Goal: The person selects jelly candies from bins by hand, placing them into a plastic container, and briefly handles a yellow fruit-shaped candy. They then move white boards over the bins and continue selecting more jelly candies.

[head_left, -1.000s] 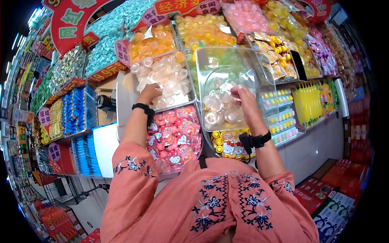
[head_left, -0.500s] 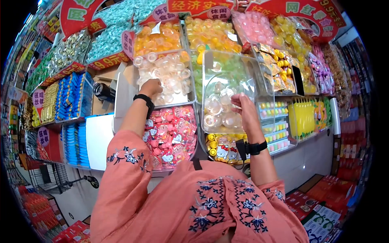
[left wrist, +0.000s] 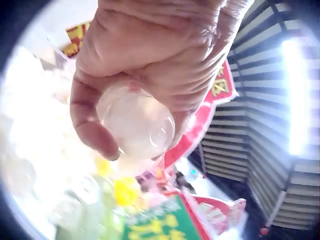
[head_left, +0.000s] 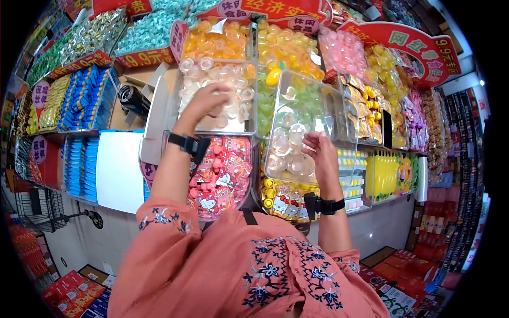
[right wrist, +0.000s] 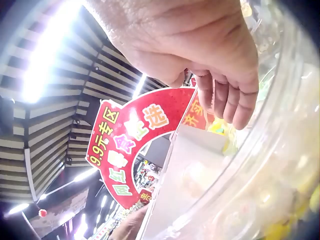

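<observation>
Nearest the body lie the pink Hello Kitty packets (head_left: 220, 180) and the yellow-capped Hello Kitty packets (head_left: 286, 201); forearms are best kept high over both so that the wrist straps do not snag.

Beyond the yellow-capped ones, the right hand (head_left: 324, 159) is over the right part of a clear plastic tray (head_left: 318, 119), fingers loosely bent and nothing visible in them. Whether it touches the tray's rim I cannot tell; a light touch there would probably steady it, since the tray looks tilted.

The left hand (head_left: 204, 106), above the bin of clear cups (head_left: 225, 125), grasps a clear jelly cup (left wrist: 137, 122), thumb and fingers curled round its smooth, rounded body. A second one may sit behind it; glare makes that unclear. Such a cup probably slips or dents easily, so a gentle, even hold beats a hard pinch. Lift clear of the bin's edge before any sideways move, and release low, against the jelly cups in the tray (head_left: 297, 132), lest it roll.

Farther back are the green cups (head_left: 265, 106), then the orange cups (head_left: 212, 40) and yellow cups (head_left: 289, 47), best left undisturbed.
</observation>
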`<action>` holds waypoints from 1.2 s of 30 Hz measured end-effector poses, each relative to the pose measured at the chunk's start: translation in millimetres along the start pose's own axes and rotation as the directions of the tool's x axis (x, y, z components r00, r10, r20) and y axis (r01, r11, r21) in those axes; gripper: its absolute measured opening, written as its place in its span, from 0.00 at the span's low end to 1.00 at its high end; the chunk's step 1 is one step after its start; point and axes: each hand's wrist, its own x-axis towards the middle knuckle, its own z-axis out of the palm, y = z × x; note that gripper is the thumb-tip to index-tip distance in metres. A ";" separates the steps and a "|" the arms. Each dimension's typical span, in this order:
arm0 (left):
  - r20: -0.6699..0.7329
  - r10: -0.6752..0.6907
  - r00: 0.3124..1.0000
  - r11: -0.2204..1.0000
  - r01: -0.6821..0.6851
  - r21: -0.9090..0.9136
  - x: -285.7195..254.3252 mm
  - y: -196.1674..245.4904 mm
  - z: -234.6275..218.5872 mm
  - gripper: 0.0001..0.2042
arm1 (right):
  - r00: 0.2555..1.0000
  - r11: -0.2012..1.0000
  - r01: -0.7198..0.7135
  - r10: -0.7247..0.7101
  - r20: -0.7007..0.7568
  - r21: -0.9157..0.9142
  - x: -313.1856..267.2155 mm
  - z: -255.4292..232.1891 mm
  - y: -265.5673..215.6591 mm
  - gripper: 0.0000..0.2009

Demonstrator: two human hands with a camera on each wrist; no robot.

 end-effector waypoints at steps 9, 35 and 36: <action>0.351 0.485 0.801 0.751 -0.587 0.303 -49.4 108.5 168.9 0.18 | 0.920 0.774 -0.322 0.120 0.373 0.545 11.2 19.3 -17.0 0.24; 0.317 0.109 0.942 0.889 -0.234 0.393 212.9 -46.7 120.9 0.22 | 0.974 0.927 -0.185 0.216 -0.062 0.326 -14.6 -22.9 5.7 0.29; 0.315 0.084 0.945 0.938 -0.182 0.295 221.4 -59.9 118.6 0.22 | 0.974 0.928 -0.187 0.217 -0.059 0.321 -16.7 -23.8 6.2 0.29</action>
